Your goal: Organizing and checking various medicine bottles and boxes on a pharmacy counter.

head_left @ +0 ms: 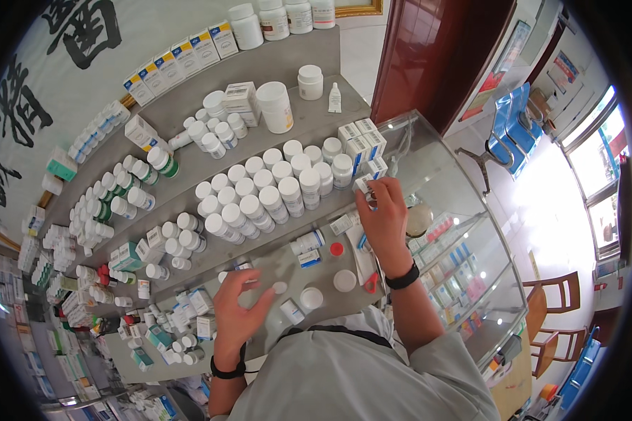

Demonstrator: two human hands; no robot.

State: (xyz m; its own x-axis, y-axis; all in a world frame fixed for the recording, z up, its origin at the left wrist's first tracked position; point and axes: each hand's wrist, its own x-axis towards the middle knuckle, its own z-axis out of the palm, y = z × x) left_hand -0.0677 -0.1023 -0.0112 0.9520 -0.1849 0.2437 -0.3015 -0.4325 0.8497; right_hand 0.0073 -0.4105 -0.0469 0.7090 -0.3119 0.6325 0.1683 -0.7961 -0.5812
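Observation:
My right hand reaches over the counter beside the rows of white bottles. Its fingers close on a small white box, which they partly cover. Right behind that stand more white medicine boxes with blue markings. My left hand hovers at the near side, fingers and thumb apart, with nothing in it. Near its fingertips is a small white cap. Between my hands are a white bottle lying on its side, a blue-and-white box, a red cap and an open white jar.
On the left stand many bottles and boxes, among them green-labelled bottles. A raised ledge at the back bears blue-and-yellow boxes and a large white tub. Right is a glass display case; red-handled scissors lie near my right wrist.

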